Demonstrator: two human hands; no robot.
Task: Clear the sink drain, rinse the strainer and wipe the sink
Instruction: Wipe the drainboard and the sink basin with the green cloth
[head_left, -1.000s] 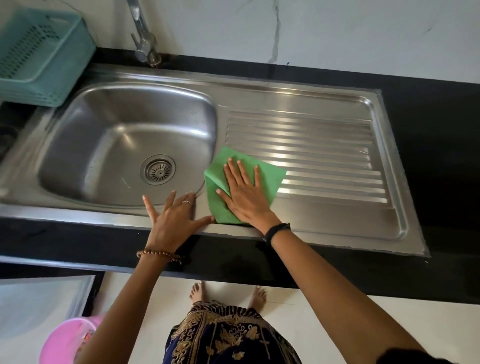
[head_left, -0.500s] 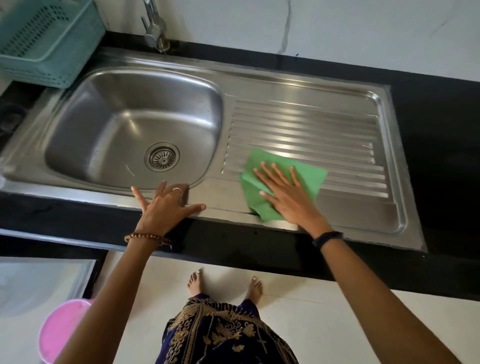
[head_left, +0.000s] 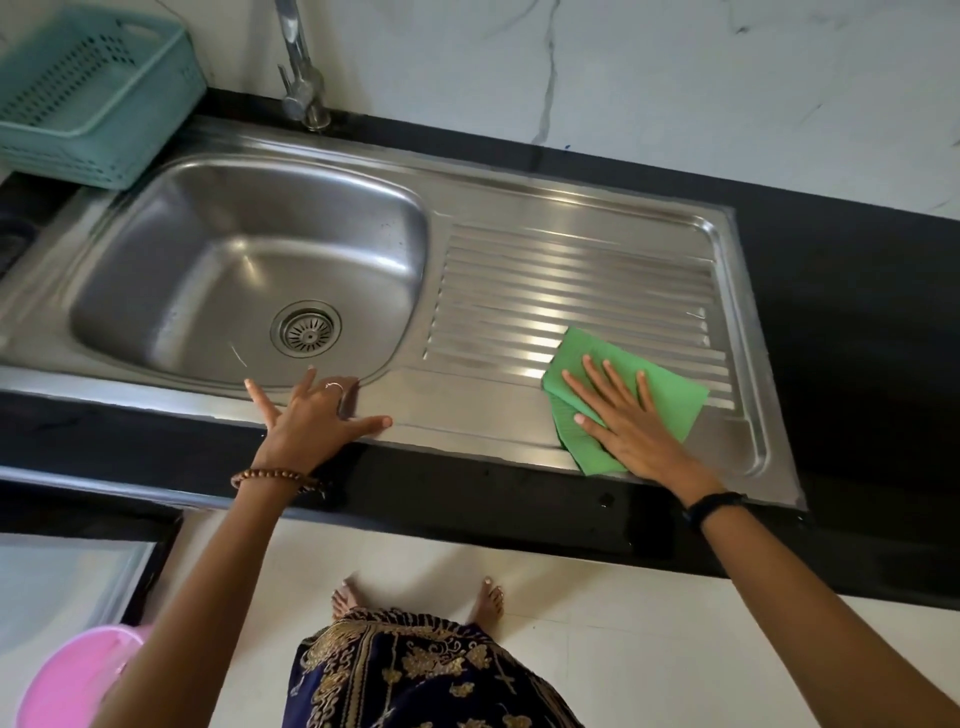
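- Pressing flat on the green cloth, my right hand has its fingers straight and slightly spread; nothing is curled round the cloth, the palm and fingers simply lie on top of it.
- I see the cloth lying on the near right part of the sink's ribbed drainboard, its near corner reaching the front rim of the sink.
- My left hand is spread wide, fingers straight and apart, resting on the front rim just beside the near edge of the basin; it holds nothing, and its thumb points right along the rim.
- I count one ring on a finger of that hand, one beaded bracelet on the left wrist and one black band on the right wrist.
- One round strainer sits in the drain at the bottom of the basin, well apart from both hands.
- One tap stands at the back edge, behind the basin.
- One teal plastic basket sits at the far left, its corner overlapping the sink's rim.
- The steel sink is set into one black table, which runs on to the right of the drainboard.
- On the floor at lower left I see one pink tub, cut off by the edge of view.
- Two bare feet show on the pale floor below a patterned dark skirt.
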